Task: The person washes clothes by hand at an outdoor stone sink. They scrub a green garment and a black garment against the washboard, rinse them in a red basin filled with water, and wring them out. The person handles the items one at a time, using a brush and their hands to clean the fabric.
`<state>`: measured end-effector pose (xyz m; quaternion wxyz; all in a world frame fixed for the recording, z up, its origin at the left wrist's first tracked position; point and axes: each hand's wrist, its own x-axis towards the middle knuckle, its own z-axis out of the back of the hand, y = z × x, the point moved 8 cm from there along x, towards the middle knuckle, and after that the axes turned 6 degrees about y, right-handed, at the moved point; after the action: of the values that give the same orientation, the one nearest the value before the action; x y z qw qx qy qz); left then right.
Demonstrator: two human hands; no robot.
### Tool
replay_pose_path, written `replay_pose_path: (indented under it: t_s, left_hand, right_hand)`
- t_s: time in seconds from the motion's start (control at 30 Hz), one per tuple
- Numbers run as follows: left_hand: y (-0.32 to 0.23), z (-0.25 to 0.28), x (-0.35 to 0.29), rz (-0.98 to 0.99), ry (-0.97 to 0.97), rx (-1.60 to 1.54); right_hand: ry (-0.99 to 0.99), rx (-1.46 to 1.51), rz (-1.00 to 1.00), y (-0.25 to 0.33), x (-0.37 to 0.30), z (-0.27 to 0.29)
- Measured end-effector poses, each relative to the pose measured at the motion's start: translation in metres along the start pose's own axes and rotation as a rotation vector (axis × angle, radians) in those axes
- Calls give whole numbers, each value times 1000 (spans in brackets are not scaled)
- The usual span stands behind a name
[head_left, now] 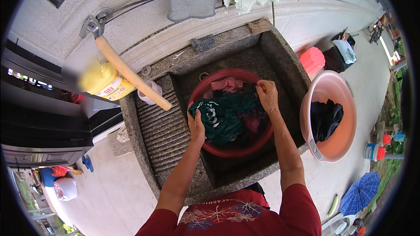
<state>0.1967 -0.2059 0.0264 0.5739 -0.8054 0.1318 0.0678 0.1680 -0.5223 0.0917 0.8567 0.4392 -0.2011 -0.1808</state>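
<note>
A red basin point(233, 153) sits inside a dark stone sink point(280, 70). In it lies a wet heap of laundry: a dark green garment point(223, 122) with a white print on top, and pink cloth point(226, 84) at the far side. My left hand point(196, 126) grips the green garment's left edge, thumb on top, by the basin rim. At the basin's right side, my right hand point(267, 94) pinches the edge of a dark, lacy-looking cloth point(250, 90). Whether that cloth belongs to the green garment, I cannot tell.
Left of the basin is a ridged stone washboard point(164, 124). Over it slants a tap with a long tan hose point(131, 72), beside a yellow detergent jug point(109, 81). At right stands a pink tub point(345, 124) holding black clothing point(326, 120). Cloths point(194, 0) hang behind.
</note>
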Motion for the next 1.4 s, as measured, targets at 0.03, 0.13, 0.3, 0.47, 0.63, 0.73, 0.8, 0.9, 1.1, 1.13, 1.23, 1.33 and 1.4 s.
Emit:
replay_pose_path:
  t_s: [0.03, 0.13, 0.3, 0.47, 0.63, 0.73, 0.8, 0.9, 1.1, 1.13, 1.23, 1.33, 1.4]
  left_hand:
    - [-11, -11, 4, -183, 40, 310]
    - [19, -21, 15, -191, 78, 879]
    - [93, -11, 26, 143, 309, 1414]
    - [117, -6, 41, 5, 391, 1806]
    - [93, 15, 58, 70, 360, 886]
    - [72, 8, 38, 316, 131, -179]
    - [49, -36, 16, 529, 86, -666]
    - [44, -53, 17, 399, 554, -882]
    - [12, -32, -29, 144, 362, -489]
    - [22, -28, -19, 179, 348, -351]
    - [41, -65, -28, 661, 262, -534]
    - [23, -76, -30, 588, 205, -541]
    - [14, -63, -30, 541, 214, -542]
  right_hand:
    - [7, -222, 76, 6, -7, -16]
    - [157, -385, 80, -6, -30, -73]
    - [159, -672, 177, -24, -71, -139]
    - [421, -680, 100, -60, -67, -181]
    - [556, -289, -55, -69, -38, -171]
    - [348, 199, -168, -47, -41, -123]
    - [297, 578, -278, -30, -62, -118]
    - [393, 530, 59, 101, -90, -125]
    - [228, 82, 275, 164, -120, -118]
    - [197, 48, 232, 157, -102, -122]
    - [77, -72, 58, 109, -49, -118]
    - [60, -21, 12, 109, -50, -113]
    - [31, 28, 220, 159, -82, -105]
